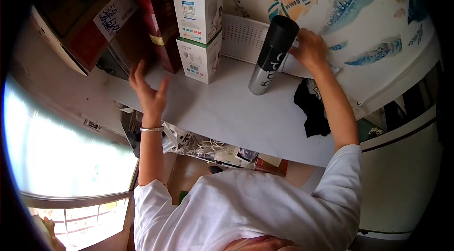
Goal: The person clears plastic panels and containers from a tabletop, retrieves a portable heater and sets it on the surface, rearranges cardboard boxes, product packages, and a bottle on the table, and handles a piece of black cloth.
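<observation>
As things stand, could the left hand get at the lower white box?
Probably yes: the left hand, its grip open and seemingly empty, has bare tabletop between it and the lower white box. The upper box on top would likely hamper lifting, though.

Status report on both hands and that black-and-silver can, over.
Left hand open, empty. Right hand beside the black-and-silver can, grip unclear. Can standing on the tabletop. Possible obstacle: two stacked boxes to its left.

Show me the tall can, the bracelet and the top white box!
Tall can point(272, 55): head view, the middle of its body.
Bracelet point(151, 129): head view, the front of its band.
Top white box point(195, 16): head view, its printed side.
</observation>
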The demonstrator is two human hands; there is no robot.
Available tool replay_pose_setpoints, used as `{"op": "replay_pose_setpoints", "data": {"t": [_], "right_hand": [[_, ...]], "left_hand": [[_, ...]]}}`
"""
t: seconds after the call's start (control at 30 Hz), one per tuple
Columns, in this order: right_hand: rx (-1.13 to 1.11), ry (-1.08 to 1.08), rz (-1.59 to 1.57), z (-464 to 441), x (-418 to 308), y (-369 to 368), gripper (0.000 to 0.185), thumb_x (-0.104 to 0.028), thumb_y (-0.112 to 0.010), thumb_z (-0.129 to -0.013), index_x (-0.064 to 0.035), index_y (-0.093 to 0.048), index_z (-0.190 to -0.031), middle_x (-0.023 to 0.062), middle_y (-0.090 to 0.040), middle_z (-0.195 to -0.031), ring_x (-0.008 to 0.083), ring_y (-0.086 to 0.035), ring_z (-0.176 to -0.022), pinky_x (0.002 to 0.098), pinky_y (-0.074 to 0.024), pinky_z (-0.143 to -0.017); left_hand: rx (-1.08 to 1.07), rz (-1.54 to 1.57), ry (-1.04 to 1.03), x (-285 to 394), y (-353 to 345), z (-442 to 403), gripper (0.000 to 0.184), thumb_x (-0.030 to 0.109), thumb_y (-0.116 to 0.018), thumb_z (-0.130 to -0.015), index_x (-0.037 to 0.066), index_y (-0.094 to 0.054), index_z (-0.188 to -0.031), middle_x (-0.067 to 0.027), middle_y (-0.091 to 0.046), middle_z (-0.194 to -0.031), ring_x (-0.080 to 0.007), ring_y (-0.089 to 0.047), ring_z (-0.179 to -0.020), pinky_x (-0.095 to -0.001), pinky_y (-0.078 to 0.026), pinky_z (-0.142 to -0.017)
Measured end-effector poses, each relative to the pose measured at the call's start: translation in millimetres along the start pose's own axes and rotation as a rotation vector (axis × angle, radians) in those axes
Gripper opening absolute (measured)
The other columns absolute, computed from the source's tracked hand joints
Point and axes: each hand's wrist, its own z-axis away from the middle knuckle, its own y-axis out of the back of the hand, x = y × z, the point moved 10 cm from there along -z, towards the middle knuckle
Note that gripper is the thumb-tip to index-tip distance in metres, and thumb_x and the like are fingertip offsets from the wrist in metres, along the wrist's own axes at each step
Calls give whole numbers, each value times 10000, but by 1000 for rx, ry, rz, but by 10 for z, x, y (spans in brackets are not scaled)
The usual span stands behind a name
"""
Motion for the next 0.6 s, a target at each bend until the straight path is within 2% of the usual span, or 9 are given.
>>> {"op": "replay_pose_setpoints", "data": {"t": [0.1, 0.27, 0.3, 0.37, 0.47, 0.57, 0.6], "right_hand": [[26, 33, 5, 30, 8, 7, 557, -310, -803, -646, -134, -590, -1130, 33, -615, -947, 253, -586, -941, 394, -450, -773], [38, 58, -30, 21, 9, 76, 588, -302, -807, -640, -161, -585, -1166, 36, -599, -985, 241, -555, -966, 394, -438, -781], [83, 78, -41, 47, 29, 70, 613, -291, -810, -638, -165, -580, -1192, 34, -599, -985, 246, -558, -971, 405, -426, -803], [103, 71, -38, 98, 56, 60, 620, -267, -812, -639, -169, -576, -1203, 31, -597, -969, 246, -558, -978, 413, -416, -810], [51, 29, -13, 88, 76, 26, 607, -229, -803, -658, -143, -571, -1213, 59, -614, -1023, 259, -561, -1022, 418, -424, -846], [73, 102, 10, 92, 170, -67, 554, -193, -786, -678, -95, -587, -1185, 103, -611, -1122, 287, -550, -1085, 426, -431, -899], [91, 90, -2, 112, 161, 22, 525, -173, -777, -690, -71, -597, -1173, 119, -607, -1152, 297, -549, -1096, 425, -433, -913]], "left_hand": [[-106, 271, 336, -36, -259, 24, 866, 209, -789, -698, 68, -310, -1405, -213, -330, -1372, -381, -363, -1246, -438, -311, -1050], [-61, 134, 197, -13, -304, -27, 939, 178, -837, -637, 0, -300, -1387, -228, -347, -1345, -385, -376, -1237, -412, -345, -1038], [-75, 142, 230, -14, -291, -25, 914, 201, -832, -648, 1, -318, -1377, -226, -354, -1341, -387, -378, -1236, -419, -340, -1041], [-83, 72, 183, -112, -313, 29, 899, 248, -815, -672, 86, -325, -1408, -130, -369, -1340, -291, -422, -1196, -400, -461, -828], [-96, 170, 209, -130, -285, 67, 856, 235, -813, -671, 43, -355, -1368, -204, -365, -1335, -356, -408, -1209, -417, -373, -1000], [-5, 239, 272, -153, -25, 128, 783, 219, -802, -689, 66, -400, -1344, -163, -416, -1309, -312, -439, -1183, -394, -409, -943], [65, 251, 237, -141, 152, 175, 715, 208, -790, -711, 66, -434, -1315, -141, -454, -1277, -288, -461, -1161, -379, -418, -921]]}}
